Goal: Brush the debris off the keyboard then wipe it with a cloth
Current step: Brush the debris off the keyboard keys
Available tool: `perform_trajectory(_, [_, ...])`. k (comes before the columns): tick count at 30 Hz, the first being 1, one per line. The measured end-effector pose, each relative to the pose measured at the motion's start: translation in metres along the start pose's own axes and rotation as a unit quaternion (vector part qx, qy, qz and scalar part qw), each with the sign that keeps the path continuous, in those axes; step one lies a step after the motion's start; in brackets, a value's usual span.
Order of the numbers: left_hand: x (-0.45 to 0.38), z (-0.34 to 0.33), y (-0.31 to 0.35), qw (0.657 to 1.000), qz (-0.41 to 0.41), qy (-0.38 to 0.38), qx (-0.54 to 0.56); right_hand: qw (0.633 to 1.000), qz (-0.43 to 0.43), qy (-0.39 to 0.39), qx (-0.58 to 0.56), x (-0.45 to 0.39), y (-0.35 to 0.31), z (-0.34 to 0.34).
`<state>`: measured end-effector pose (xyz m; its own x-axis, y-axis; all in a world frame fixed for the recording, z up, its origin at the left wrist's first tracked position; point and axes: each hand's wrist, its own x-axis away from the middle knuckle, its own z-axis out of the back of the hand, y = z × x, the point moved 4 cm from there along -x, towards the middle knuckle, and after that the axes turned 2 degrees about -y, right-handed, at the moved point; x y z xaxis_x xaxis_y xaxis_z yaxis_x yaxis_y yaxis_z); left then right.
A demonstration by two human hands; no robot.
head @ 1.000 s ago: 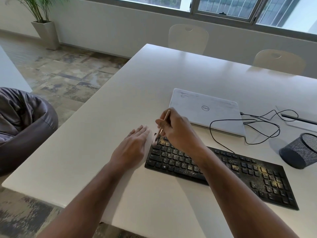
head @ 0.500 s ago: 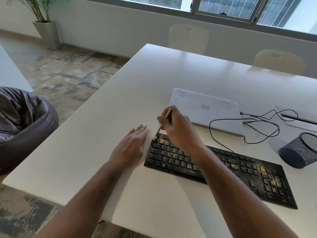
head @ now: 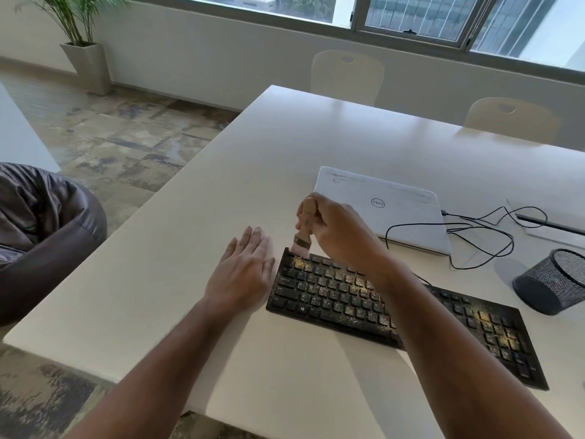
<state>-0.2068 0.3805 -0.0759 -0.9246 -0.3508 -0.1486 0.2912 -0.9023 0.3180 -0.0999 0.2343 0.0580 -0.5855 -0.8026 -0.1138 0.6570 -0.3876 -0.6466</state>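
Observation:
A black keyboard (head: 342,299) lies on the white table (head: 177,280), its keys dusted with yellowish debris, thickest at the far left corner and on the number pad. My right hand (head: 338,232) grips a small flat brush (head: 302,242) by its wooden handle. The pale bristles point down at the keyboard's far left corner. My left hand (head: 243,270) rests flat on the table, fingers straight, right beside the keyboard's left end. No cloth is in view.
A closed white laptop (head: 380,207) sits behind the keyboard, with a black cable (head: 474,236) looping to its right. A black mesh cup (head: 554,280) lies on its side at the right. Two chairs stand at the far edge; a beanbag (head: 41,223) sits left.
My right hand has turned the brush so its flat side shows, and lifted slightly at the keyboard's far left corner. My left hand has stayed flat in place.

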Motion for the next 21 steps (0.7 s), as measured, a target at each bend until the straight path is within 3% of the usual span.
perform_trajectory(3, [-0.003, -0.002, -0.003, 1.000, -0.004, -0.020, -0.008, 1.000, 0.014, 0.006, -0.020, -0.006, -0.001, 0.005])
perform_trajectory(8, [-0.004, -0.001, -0.011, 0.997, -0.036, -0.066, -0.028, 0.997, 0.009, -0.071, -0.001, -0.013, 0.006, 0.004])
perform_trajectory(11, [-0.002, 0.000, -0.010, 0.997, -0.040, -0.055, -0.029, 0.996, 0.005, -0.089, 0.003, -0.018, 0.012, 0.016])
perform_trajectory(16, [0.000, 0.001, -0.009, 0.998, -0.039, -0.042, -0.019, 0.998, 0.039, -0.056, -0.016, -0.018, -0.005, 0.004])
perform_trajectory(21, [0.000, 0.002, -0.007, 0.999, -0.035, -0.033, -0.014, 0.994, 0.019, -0.093, 0.052, -0.016, -0.004, 0.004])
